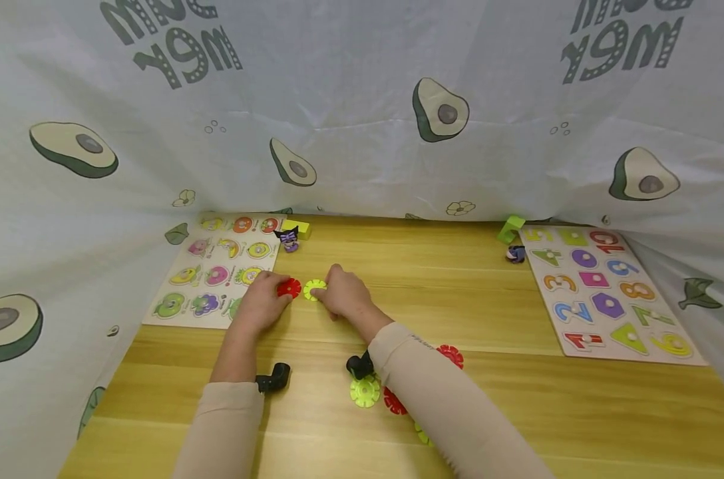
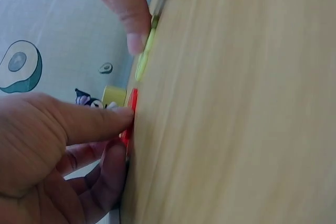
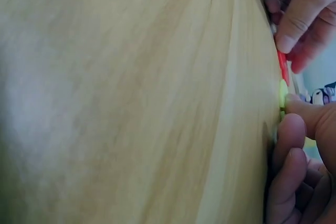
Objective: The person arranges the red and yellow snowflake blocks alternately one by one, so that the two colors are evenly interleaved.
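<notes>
My left hand pinches a red notched plastic disc at its left side, between thumb and curled fingers. Just right of it lies a yellow-green notched disc, held at its right edge by the thumb and fingers of my right hand. Both discs are flat at the tabletop, close together with their notched rims facing. Seen edge-on in the left wrist view, a small gap separates the red disc from the yellow-green disc.
More discs, such as a yellow-green one and a red one, lie under and beside my right forearm. A fruit puzzle board is at the left, a number puzzle board at the right. Small figurines and green blocks stand behind.
</notes>
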{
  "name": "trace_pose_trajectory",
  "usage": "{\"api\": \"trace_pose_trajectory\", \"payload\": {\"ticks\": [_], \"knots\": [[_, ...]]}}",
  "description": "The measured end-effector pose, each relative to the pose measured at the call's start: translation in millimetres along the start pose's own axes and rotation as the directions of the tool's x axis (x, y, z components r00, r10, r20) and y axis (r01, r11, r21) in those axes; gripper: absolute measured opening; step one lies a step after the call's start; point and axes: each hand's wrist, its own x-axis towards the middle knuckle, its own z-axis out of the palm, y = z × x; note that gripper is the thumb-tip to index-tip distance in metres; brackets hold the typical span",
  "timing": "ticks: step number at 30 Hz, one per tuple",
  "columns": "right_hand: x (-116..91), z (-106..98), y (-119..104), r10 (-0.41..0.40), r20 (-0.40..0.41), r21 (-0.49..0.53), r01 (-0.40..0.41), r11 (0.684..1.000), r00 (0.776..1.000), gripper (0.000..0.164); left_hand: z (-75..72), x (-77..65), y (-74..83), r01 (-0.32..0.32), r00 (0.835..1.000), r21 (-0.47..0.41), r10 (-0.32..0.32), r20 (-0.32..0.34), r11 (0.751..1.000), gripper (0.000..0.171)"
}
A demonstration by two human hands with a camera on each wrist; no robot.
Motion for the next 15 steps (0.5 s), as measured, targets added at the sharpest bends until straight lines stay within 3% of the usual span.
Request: {"api": "trace_pose_trajectory", "payload": {"ticks": [9, 12, 15], "knots": [[8.2, 5.1, -5.6, 0.100, -0.067, -0.048, -0.103, 0.993, 0.993, 0.063, 6.0, 2.4, 5.3, 0.016, 0.997, 0.015, -0.015, -0.076, 1.000, 0.040], [10.0, 1.5, -1.3, 0.048, -0.021, -0.021, -0.048, 0.999, 0.999, 0.060, 6.9, 3.5, 5.9, 0.007, 0.996, 0.022, -0.005, -0.091, 1.000, 0.039], [8.2, -6.9, 5.1, -0.027, 0.074, 0.085, 0.020, 0.996, 0.997, 0.052, 7.0, 4.1, 6.5, 0.004, 0.996, 0.013, -0.003, -0.094, 1.000, 0.040]]}}
